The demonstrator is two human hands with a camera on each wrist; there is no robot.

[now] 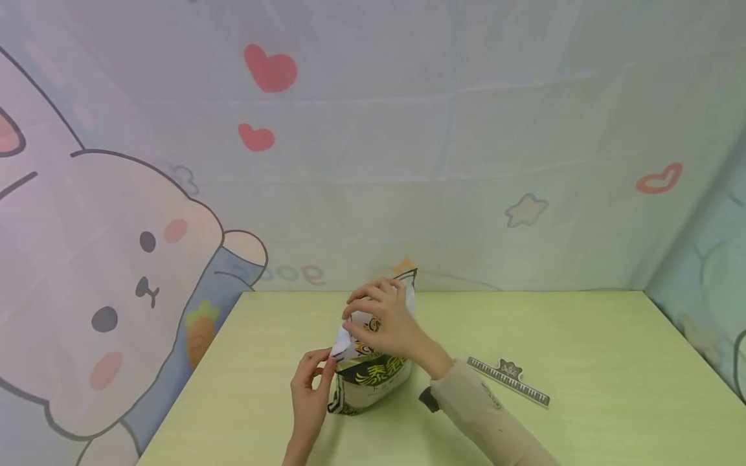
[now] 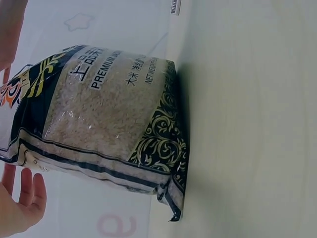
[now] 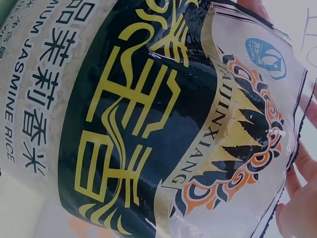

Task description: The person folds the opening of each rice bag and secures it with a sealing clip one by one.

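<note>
A printed plastic bag of rice (image 1: 373,382) stands upright on the table; grains show through its clear lower panel in the left wrist view. My left hand (image 1: 311,388) pinches the bag's upper left edge between thumb and fingers. Over the top of the bag, my right hand (image 1: 384,323) has curled fingers and thumb on the top edge, close to the left hand. In the right wrist view the bag's dark label (image 3: 133,109) fills most of the picture, with fingers (image 3: 302,166) along the top edge.
A long clip (image 1: 509,380) with a piano-key pattern and a bear-shaped handle lies on the pale green table (image 1: 606,362), right of the bag. Behind the table hangs a cloth backdrop (image 1: 373,162) printed with a rabbit and hearts.
</note>
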